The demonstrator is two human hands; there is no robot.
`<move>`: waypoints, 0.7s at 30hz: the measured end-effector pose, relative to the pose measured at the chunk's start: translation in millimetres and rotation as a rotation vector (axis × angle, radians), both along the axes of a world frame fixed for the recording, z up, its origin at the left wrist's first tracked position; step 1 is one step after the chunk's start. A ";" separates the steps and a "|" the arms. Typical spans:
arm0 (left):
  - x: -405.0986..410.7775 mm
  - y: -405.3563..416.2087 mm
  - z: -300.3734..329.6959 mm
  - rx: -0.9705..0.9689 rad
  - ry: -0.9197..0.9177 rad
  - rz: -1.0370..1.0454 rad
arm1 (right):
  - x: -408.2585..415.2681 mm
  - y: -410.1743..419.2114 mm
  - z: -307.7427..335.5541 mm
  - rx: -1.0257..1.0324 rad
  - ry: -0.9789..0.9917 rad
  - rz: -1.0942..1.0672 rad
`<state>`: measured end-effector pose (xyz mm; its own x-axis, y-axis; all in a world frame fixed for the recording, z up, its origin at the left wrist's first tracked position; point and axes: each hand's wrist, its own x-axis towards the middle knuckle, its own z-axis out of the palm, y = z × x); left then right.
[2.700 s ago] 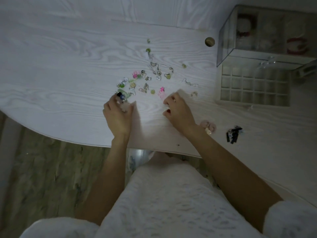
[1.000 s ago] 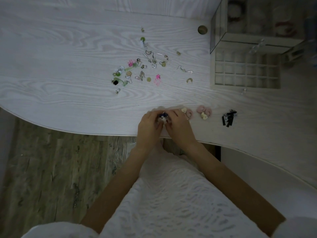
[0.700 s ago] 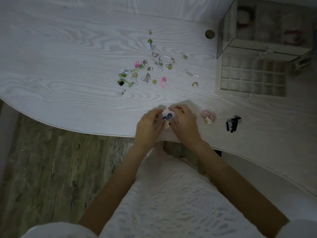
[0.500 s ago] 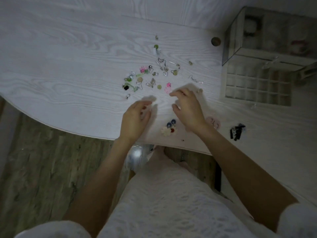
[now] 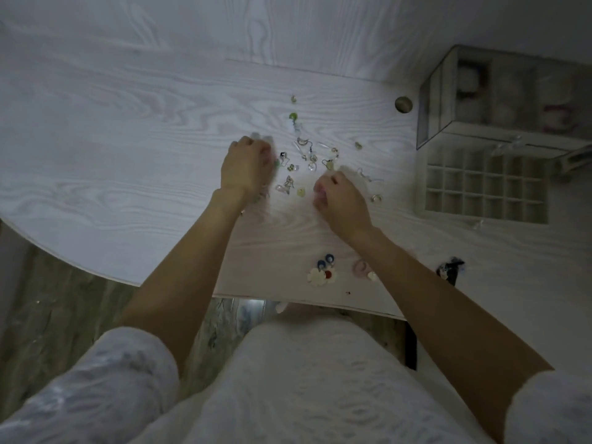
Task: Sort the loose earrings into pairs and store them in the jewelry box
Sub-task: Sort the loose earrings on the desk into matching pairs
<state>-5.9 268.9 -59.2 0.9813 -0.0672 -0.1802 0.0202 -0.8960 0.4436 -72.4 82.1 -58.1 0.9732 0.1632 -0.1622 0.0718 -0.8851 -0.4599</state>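
Several loose earrings lie scattered mid-table. My left hand rests on the left side of the pile with its fingers curled down; what is under them is hidden. My right hand sits at the pile's lower right, thumb and fingers curled around a pink earring. The jewelry box stands at the right with its gridded drawer pulled out. Near the front edge lie a blue-and-white flower pair, a pink pair and a black pair.
A round hole in the table lies left of the box. The table's curved front edge runs just below the sorted pairs. Wood floor shows at the lower left.
Both hands set the blue-and-white flower pair down near the front edge, then reached forward into the loose pile. The left hand went to its left side, the right to the pink earring.
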 end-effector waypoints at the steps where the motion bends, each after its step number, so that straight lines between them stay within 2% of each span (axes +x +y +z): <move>1: 3.2 -1.2 -0.4 -0.014 0.006 -0.003 | -0.4 -1.6 -0.6 -0.008 -0.003 -0.002; 11: 13.8 4.5 4.2 -0.213 0.131 0.092 | -1.6 2.1 -0.1 0.057 0.029 -0.018; 15: 13.5 5.7 4.4 -0.209 0.146 0.091 | -3.8 2.3 0.4 0.077 0.009 -0.019; 21: 17.8 10.8 4.8 -0.102 0.045 0.050 | -6.1 -1.9 0.2 0.099 -0.030 -0.029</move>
<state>11.9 279.7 -54.4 0.9751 -0.0385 -0.2184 0.0856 -0.8434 0.5305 -78.5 80.2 -57.9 0.9819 0.1484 -0.1173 0.0616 -0.8372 -0.5434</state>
